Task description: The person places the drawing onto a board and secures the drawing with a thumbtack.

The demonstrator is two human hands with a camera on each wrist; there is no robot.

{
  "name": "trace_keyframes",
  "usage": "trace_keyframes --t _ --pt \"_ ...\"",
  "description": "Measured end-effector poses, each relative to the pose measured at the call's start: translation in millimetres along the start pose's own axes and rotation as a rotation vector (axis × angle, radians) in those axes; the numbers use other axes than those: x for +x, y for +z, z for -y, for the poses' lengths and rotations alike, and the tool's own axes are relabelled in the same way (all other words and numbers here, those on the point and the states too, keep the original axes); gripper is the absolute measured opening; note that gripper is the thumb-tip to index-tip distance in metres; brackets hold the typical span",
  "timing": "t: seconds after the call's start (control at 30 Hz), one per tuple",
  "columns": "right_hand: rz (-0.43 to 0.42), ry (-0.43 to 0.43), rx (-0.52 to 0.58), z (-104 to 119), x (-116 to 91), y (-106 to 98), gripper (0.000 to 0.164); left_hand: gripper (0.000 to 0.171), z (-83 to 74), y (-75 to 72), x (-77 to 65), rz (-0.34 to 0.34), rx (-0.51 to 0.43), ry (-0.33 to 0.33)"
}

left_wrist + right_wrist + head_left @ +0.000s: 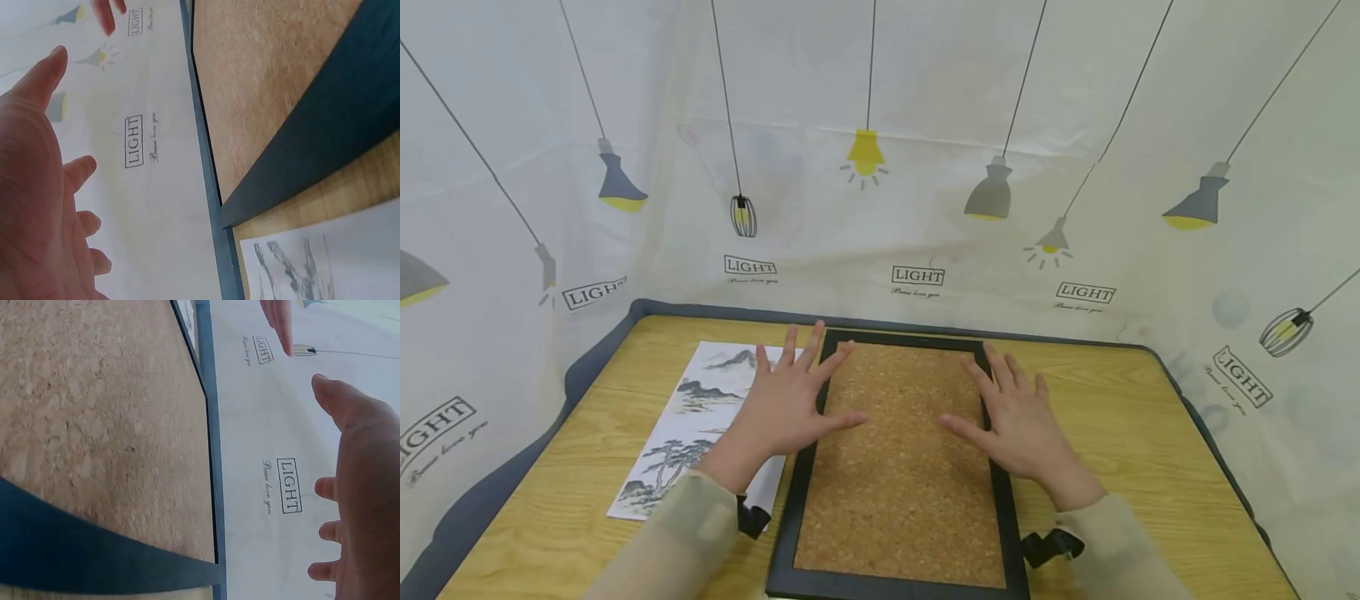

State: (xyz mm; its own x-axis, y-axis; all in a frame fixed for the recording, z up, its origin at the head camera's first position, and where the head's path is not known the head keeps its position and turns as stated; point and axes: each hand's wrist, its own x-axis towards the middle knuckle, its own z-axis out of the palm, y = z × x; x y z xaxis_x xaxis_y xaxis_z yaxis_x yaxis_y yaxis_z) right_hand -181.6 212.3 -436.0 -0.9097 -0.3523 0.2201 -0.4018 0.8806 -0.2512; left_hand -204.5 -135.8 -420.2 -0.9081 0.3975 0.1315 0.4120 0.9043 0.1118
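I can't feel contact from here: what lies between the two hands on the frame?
In the head view, only bare cork backing of the black frame lies between the left hand and the right hand.

The head view looks forward and down from above the table (1150, 417), taking in the whole frame (898, 467), print (700, 417) and curtain (925, 125). Each wrist view sits low and close beside its hand, turned sideways, facing the curtain. All three share the frame's far edge; the left wrist view also catches the print's corner (325, 262).
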Motion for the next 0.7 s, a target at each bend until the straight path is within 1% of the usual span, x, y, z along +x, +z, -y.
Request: trace_keyframes --t 0.2,0.43,0.7 --pt "0.002 0.022 0.039 -8 -4 -5 0.09 0.107 10.3 -5.9 -4.3 0.0 -0.031 -0.027" --pt "-0.032 0.037 0.112 -17 -9 -13 0.084 0.105 23.7 -9.8 -9.1 0.018 -0.064 -0.08" --pt "-0.036 0.065 0.202 -28 -14 -23 0.078 0.105 38.4 -16.2 -15.0 -0.008 -0.106 -0.124"
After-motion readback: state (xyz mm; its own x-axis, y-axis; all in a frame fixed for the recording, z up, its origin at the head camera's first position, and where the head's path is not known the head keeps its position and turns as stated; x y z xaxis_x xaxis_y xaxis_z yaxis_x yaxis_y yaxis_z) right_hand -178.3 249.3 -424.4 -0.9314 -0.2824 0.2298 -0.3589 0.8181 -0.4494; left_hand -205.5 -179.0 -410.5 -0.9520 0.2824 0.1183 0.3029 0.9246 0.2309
